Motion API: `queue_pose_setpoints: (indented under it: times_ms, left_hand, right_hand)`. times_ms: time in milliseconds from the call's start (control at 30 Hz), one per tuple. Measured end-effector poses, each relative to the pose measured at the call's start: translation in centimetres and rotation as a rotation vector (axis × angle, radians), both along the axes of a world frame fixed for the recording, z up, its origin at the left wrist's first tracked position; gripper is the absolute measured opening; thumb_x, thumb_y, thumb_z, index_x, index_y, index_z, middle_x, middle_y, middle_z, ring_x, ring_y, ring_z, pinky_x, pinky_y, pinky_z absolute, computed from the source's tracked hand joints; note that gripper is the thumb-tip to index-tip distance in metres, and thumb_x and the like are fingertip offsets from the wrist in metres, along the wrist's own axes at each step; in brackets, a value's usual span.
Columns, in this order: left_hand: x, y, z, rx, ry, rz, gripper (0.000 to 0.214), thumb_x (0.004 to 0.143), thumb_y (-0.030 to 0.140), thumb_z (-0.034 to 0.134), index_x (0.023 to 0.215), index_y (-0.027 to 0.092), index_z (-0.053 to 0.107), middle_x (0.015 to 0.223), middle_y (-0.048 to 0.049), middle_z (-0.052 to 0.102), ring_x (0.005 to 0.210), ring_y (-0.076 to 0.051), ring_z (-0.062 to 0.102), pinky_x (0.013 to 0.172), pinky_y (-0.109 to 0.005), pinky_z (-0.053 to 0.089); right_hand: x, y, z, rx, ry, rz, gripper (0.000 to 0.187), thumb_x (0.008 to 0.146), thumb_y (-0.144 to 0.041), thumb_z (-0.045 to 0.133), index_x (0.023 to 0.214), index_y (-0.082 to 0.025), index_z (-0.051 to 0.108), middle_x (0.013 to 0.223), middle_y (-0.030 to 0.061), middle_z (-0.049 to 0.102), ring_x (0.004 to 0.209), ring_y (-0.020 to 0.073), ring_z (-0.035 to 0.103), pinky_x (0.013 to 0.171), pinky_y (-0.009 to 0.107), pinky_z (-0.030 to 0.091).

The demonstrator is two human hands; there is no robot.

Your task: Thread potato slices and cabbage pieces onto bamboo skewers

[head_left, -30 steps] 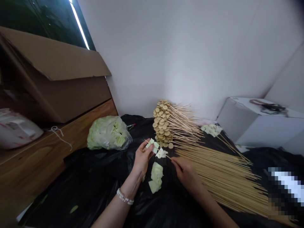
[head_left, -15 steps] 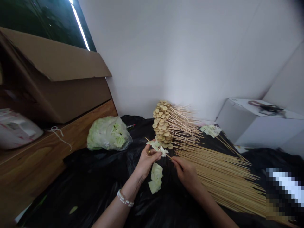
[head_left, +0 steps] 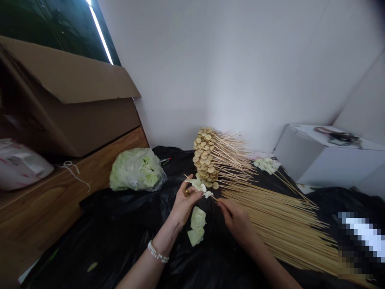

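Observation:
Between my two hands runs a thin wooden skewer (head_left: 213, 198) threaded through pale cabbage pieces (head_left: 197, 184). My left hand (head_left: 185, 198) is closed around the cabbage, thumb on the near side, with the skewer's tip poking out beyond the fingers. Pinched in my right hand (head_left: 235, 217) is the skewer's other end. Loose cabbage leaves (head_left: 197, 225) lie on the black plastic sheet (head_left: 135, 233) just below my hands. Behind them stands a stack of skewered round slices (head_left: 206, 154), pale yellow. Many bare skewers (head_left: 282, 224) are spread beside my right forearm.
A clear bag of cabbage (head_left: 136, 168) sits at the left, a red-tipped pen (head_left: 165, 159) near it. Finished cabbage skewers (head_left: 267, 165) lie at the right, before a white box (head_left: 319, 156). A cardboard box (head_left: 90, 124) and a white bucket (head_left: 24, 164) stand far left.
The cabbage pieces in my left hand have shifted a little along the skewer, one now nearer my right hand. Both hands keep nearly the same place.

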State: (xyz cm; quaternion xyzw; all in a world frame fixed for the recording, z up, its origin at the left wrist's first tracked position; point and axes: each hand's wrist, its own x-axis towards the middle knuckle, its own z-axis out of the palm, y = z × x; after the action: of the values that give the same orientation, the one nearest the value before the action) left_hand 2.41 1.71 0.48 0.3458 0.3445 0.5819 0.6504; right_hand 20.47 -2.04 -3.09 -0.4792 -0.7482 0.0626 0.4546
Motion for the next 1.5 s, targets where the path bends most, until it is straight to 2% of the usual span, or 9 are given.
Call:
queue_pose_setpoints:
  times_ms: [133,267,600,767,1100,1167,1300,1433,1500]
  left_hand:
    - [-0.5,0.2,0.2,0.009,-0.080,-0.053,0.074,0.060,0.029,0.085,0.127,0.023,0.054,0.115,-0.0101,0.066,0.102,-0.022,0.063,0.091,-0.037,0.048]
    - [-0.9,0.7,0.1,-0.043,-0.079,0.055,0.055,0.068,0.034,0.079,0.118,0.020,0.061,0.108,-0.0089,0.068,0.090,-0.017,0.065,0.086,-0.033,0.049]
    - [-0.9,0.7,0.4,-0.020,0.027,0.233,0.076,0.055,0.025,0.086,0.125,0.021,0.056,0.068,0.0044,0.065,0.075,-0.013,0.066,0.077,-0.025,0.048]
    - [-0.9,0.7,0.4,-0.046,0.022,0.221,0.074,0.055,0.023,0.085,0.123,0.021,0.057,0.069,0.0045,0.063,0.072,-0.011,0.064,0.072,-0.022,0.048]
    - [-1.0,0.7,0.7,0.055,0.182,0.222,0.082,0.060,0.029,0.082,0.133,0.020,0.047,0.081,-0.0007,0.066,0.074,-0.015,0.066,0.069,-0.026,0.051]
    - [-1.0,0.7,0.6,0.097,0.252,0.197,0.083,0.061,0.030,0.082,0.134,0.019,0.044,0.087,-0.0039,0.067,0.078,-0.017,0.067,0.069,-0.028,0.052]
    - [-0.4,0.5,-0.1,0.156,0.391,0.010,0.059,0.062,0.034,0.081,0.113,0.014,0.061,0.088,-0.0067,0.067,0.068,-0.014,0.064,0.060,-0.025,0.050]
    - [0.6,-0.1,-1.0,0.153,0.440,-0.202,0.036,0.065,0.034,0.080,0.092,0.012,0.071,0.069,-0.0017,0.064,0.054,-0.007,0.054,0.052,-0.019,0.042]
    - [0.9,-0.3,-1.2,0.109,0.397,-0.213,0.031,0.064,0.034,0.080,0.084,0.012,0.073,0.063,-0.0004,0.063,0.051,-0.006,0.051,0.052,-0.018,0.041]
  right_hand:
    - [0.1,-0.1,-0.1,0.032,-0.032,-0.045,0.027,0.095,-0.024,0.042,0.102,-0.019,0.067,0.091,0.0075,0.072,0.081,0.0177,0.068,0.073,0.027,0.053]
    - [0.1,-0.2,-0.1,0.053,-0.089,-0.041,0.027,0.096,-0.022,0.041,0.102,-0.018,0.067,0.088,0.0076,0.071,0.078,0.0168,0.067,0.073,0.027,0.052]
    - [-0.1,-0.3,0.5,-0.039,-0.045,0.053,0.027,0.095,-0.021,0.039,0.097,-0.021,0.066,0.085,0.0049,0.071,0.075,0.0158,0.066,0.069,0.025,0.050]
    - [-0.1,-0.2,0.7,-0.141,-0.015,0.082,0.026,0.095,-0.022,0.040,0.087,-0.020,0.065,0.071,0.0017,0.066,0.065,0.0153,0.062,0.062,0.024,0.046]
    - [0.8,0.4,0.2,-0.074,0.042,0.007,0.023,0.093,-0.026,0.046,0.096,-0.021,0.068,0.092,0.0061,0.073,0.083,0.0191,0.068,0.075,0.028,0.051]
    - [1.5,0.6,0.5,-0.052,0.083,-0.070,0.023,0.092,-0.027,0.046,0.095,-0.020,0.068,0.090,0.0064,0.073,0.082,0.0195,0.068,0.075,0.029,0.052]
    - [2.1,0.9,1.2,-0.020,0.129,-0.135,0.023,0.091,-0.026,0.047,0.096,-0.019,0.068,0.089,0.0062,0.072,0.082,0.0189,0.067,0.075,0.029,0.052]
    - [0.9,0.4,1.2,-0.067,0.084,0.050,0.022,0.090,-0.020,0.046,0.099,-0.020,0.067,0.091,0.0054,0.071,0.084,0.0176,0.066,0.077,0.028,0.050]
    - [0.4,0.2,1.0,-0.119,0.039,0.137,0.024,0.091,-0.018,0.046,0.102,-0.021,0.067,0.092,0.0050,0.071,0.083,0.0171,0.065,0.076,0.028,0.050]
